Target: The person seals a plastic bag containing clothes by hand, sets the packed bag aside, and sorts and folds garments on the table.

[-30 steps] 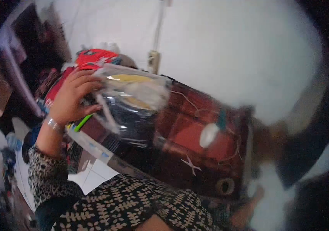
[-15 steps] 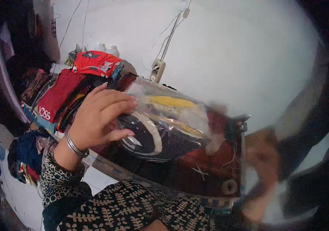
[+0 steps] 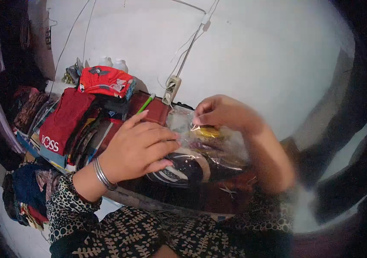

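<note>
A clear plastic bag with dark, white and yellow folded cloth inside lies on a dark red table surface. My left hand, with silver bangles at the wrist, rests on the bag's left end, its fingers spread. Above the bag's upper edge, my right hand pinches the plastic between thumb and fingers. Small scissors lie just below the bag, near its right part. A green stick-like object shows behind my left hand.
Folded clothes, with a dark red one and a bright red one, are stacked at the left. A power strip hangs on the white wall. More clothes lie low on the left.
My right hand has come up from the lower right to the bag's upper edge and taken hold of the plastic. My left hand has moved rightward and slightly down with the bag.
</note>
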Demonstrator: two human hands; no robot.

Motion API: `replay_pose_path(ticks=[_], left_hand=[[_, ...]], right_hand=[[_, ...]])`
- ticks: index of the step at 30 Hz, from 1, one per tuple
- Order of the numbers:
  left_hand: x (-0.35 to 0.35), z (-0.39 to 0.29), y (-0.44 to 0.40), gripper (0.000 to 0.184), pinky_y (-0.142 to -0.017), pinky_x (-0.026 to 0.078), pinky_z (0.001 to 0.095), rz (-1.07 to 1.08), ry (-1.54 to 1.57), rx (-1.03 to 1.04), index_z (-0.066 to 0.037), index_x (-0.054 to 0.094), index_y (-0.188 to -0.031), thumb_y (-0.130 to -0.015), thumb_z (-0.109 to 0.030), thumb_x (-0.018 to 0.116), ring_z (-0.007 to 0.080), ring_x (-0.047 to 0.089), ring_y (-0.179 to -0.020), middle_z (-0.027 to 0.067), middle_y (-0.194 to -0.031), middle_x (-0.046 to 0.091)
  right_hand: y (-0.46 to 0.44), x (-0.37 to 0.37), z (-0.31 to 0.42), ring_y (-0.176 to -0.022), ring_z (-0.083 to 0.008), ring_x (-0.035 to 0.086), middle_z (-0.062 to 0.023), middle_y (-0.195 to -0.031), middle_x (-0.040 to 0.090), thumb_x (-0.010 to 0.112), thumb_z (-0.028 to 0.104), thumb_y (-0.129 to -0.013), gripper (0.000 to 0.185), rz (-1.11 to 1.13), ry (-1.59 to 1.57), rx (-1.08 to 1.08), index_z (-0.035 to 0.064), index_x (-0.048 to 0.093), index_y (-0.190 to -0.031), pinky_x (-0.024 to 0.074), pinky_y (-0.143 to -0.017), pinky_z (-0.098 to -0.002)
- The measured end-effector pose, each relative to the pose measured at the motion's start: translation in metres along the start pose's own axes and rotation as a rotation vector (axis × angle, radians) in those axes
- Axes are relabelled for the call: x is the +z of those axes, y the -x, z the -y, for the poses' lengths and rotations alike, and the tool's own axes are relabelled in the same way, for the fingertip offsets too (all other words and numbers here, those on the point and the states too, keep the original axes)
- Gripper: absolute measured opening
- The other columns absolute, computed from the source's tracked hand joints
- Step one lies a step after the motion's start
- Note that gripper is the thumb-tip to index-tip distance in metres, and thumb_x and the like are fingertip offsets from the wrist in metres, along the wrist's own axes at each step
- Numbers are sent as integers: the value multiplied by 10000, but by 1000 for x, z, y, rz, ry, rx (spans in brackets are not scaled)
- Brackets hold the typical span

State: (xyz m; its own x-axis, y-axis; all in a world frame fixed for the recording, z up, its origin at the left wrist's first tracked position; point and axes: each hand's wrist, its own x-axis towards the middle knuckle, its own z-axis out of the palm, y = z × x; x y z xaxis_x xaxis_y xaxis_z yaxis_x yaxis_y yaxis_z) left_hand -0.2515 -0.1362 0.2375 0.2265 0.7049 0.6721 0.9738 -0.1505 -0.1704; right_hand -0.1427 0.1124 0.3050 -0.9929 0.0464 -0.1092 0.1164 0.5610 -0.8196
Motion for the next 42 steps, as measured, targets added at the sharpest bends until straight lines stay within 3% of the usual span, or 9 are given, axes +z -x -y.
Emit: replay_pose_path(ticks=[14,20,23,25,29,31,38,41,42], left_hand=[[9,-8,1,342,-1014,395,486,-70,107,2,-160,640,-1083,-785,-319,690,202,597,-987,13,-1118,605],[2,-9,1,329,-1016,394,483,-71,131,-17,-156,643,-1076,-790,-313,688,206,598,-979,17,-1113,602],[-1,-9,1,316,-1015,395,482,-81,136,-21,-158,646,-1065,-791,-310,689,209,600,-972,17,-1102,604],[-2,-8,1,314,-1008,404,479,-93,159,-29,-157,646,-1062,-790,-306,690,211,604,-962,19,-1091,608],[-6,-8,1,319,-999,414,475,-113,183,-19,-157,642,-1067,-787,-301,692,212,608,-956,19,-1087,609],[-5,-7,1,325,-997,418,474,-98,167,-35,-157,640,-1073,-784,-296,695,212,609,-961,17,-1093,607],[-5,-8,-3,326,-1006,410,488,-99,179,-48,-157,641,-1075,-785,-295,696,209,609,-968,15,-1096,603],[-7,-9,-2,360,-1002,399,500,-102,196,-47,-149,647,-1049,-731,-271,762,233,628,-955,38,-1111,632],[-8,-9,-2,364,-999,401,499,-102,194,-46,-151,649,-1048,-726,-273,766,231,628,-951,38,-1110,633]], right_hand=[[-10,-2,3,-754,-59,541,36,-782,623,748,197,-809,187,18,58,-65,48,665,-885,441,-679,-242],[-2,5,18,-749,-70,539,17,-798,639,770,215,-791,214,-28,269,-94,37,673,-863,435,-684,-235],[-2,7,14,-762,-85,526,2,-839,630,788,225,-773,300,-53,266,-193,47,681,-989,433,-700,-238],[-2,9,15,-823,-144,557,-57,-898,640,789,353,-750,484,-214,457,-316,62,664,-1116,454,-749,-297],[-15,9,1,-850,-158,573,-83,-946,655,770,395,-776,559,-178,429,-311,80,624,-1214,460,-787,-306],[-21,10,-5,-911,-179,592,-116,-970,664,715,451,-819,523,-97,179,-32,85,637,-1184,461,-826,-320],[-29,10,-15,-956,-209,610,-147,-1020,674,568,582,-872,600,-144,283,63,41,641,-1122,454,-863,-352],[-26,10,-9,-903,-153,559,-88,-968,660,538,425,-956,451,-203,531,148,13,640,-1109,455,-844,-327],[-26,6,-15,-990,-230,578,-132,-1051,656,554,521,-902,554,-127,443,94,31,627,-1147,444,-889,-369]])
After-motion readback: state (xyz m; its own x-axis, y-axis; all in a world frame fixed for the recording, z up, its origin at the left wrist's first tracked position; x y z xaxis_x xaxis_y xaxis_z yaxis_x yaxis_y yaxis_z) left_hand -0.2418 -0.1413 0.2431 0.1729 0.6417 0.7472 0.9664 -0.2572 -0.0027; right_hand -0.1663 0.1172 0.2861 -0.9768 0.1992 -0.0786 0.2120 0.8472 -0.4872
